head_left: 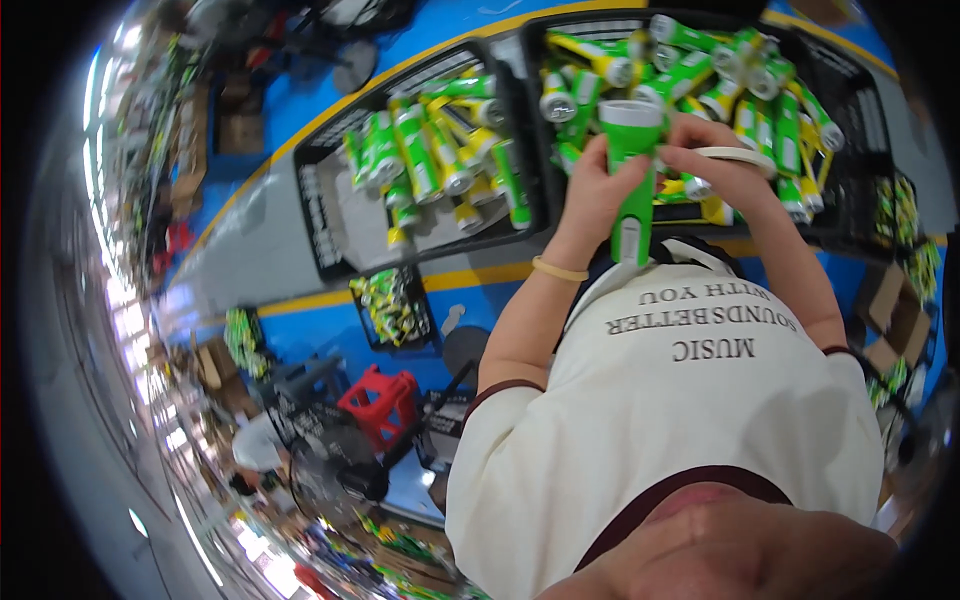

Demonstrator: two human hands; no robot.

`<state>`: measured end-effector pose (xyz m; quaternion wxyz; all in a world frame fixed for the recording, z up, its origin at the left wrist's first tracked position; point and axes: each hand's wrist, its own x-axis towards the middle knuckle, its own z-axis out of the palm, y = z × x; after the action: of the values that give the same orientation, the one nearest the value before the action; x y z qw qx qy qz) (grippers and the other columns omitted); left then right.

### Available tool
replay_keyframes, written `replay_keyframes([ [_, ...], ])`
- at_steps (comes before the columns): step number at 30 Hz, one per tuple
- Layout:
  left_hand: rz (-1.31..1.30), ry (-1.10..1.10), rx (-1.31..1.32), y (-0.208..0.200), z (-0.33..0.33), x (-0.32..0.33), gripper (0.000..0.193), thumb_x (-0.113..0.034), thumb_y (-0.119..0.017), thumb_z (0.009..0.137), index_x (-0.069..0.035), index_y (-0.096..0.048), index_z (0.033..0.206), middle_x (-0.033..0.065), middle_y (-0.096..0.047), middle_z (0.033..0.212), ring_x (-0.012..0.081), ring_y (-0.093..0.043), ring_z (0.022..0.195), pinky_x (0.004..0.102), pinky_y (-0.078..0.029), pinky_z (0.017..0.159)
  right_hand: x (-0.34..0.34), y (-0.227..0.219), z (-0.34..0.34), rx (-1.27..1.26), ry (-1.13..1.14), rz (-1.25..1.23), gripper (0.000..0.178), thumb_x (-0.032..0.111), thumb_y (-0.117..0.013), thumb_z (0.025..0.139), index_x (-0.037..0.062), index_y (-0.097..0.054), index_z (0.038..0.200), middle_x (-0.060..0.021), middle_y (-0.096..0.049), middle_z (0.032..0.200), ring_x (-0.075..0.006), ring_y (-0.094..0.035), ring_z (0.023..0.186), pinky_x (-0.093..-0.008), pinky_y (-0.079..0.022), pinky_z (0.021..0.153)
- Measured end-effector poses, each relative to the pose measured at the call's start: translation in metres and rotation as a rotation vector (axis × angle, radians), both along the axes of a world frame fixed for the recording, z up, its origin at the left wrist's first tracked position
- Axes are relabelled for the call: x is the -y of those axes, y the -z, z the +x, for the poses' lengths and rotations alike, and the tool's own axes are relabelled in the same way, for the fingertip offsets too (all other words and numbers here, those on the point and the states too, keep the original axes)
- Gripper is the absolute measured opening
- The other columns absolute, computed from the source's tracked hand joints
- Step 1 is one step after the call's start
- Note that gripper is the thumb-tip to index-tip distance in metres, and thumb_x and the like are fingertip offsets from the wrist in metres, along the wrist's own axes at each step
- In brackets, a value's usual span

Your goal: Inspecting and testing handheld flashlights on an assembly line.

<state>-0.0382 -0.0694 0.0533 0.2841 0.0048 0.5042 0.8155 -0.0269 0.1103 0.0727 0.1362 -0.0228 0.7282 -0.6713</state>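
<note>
A green flashlight (632, 212) with a white head stands upright in front of my chest, its head pointing away from me. My left hand (597, 188) is wrapped around its barrel, the thumb lying across the front. On the other side, my right hand (722, 182) has its fingers curled in against the flashlight just below the head; the fingertips are partly hidden. A flat white ring (740, 157), like a roll of tape, lies against the right hand. Directly behind both hands is a black crate (850, 125) heaped with green and yellow flashlights (690, 75).
Left of it stands another black crate (325, 225) holding more flashlights on a grey liner. A smaller crate (422, 318) of flashlights sits lower left, near a red stool (380, 405). Cardboard boxes (893, 310) stand at the right. A person (258, 445) is at the lower left.
</note>
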Motion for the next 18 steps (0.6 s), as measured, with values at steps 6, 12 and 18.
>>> replay_keyframes([
  [6, -0.038, -0.156, 0.075, 0.019, 0.003, 0.036, 0.028, -0.016, -0.056, 0.083, 0.001, -0.048, 0.104, 0.0090, -0.059, 0.086, 0.0170, -0.062, 0.070, 0.0274, -0.050, 0.059, 0.044, 0.030, -0.013, 0.082, 0.000, 0.079, 0.024, 0.025, -0.066, 0.079, 0.0050, -0.055, 0.074, 0.0033, -0.051, 0.065, -0.0035, -0.043, 0.059, -0.0197, -0.032, 0.049],
  [12, 0.277, -0.416, 0.387, 0.046, -0.014, 0.089, 0.028, -0.026, -0.052, 0.086, 0.000, -0.051, 0.096, 0.0109, -0.060, 0.072, 0.0175, -0.060, 0.058, 0.0266, -0.050, 0.052, 0.131, 0.038, -0.055, 0.273, -0.015, -0.192, 0.022, 0.022, -0.064, 0.081, 0.0025, -0.055, 0.075, -0.0009, -0.056, 0.071, -0.0052, -0.053, 0.061, -0.0193, -0.040, 0.055],
  [18, 0.180, -1.045, 0.062, 0.084, -0.082, 0.253, 0.034, -0.040, -0.039, 0.090, -0.010, -0.049, 0.101, 0.0074, -0.056, 0.081, 0.0172, -0.055, 0.076, 0.0275, -0.048, 0.065, 0.113, 0.058, -0.089, -0.022, 0.337, 0.161, 0.020, 0.025, -0.058, 0.084, 0.0075, -0.053, 0.075, 0.0045, -0.049, 0.068, -0.0031, -0.043, 0.065, -0.0191, -0.036, 0.058],
])
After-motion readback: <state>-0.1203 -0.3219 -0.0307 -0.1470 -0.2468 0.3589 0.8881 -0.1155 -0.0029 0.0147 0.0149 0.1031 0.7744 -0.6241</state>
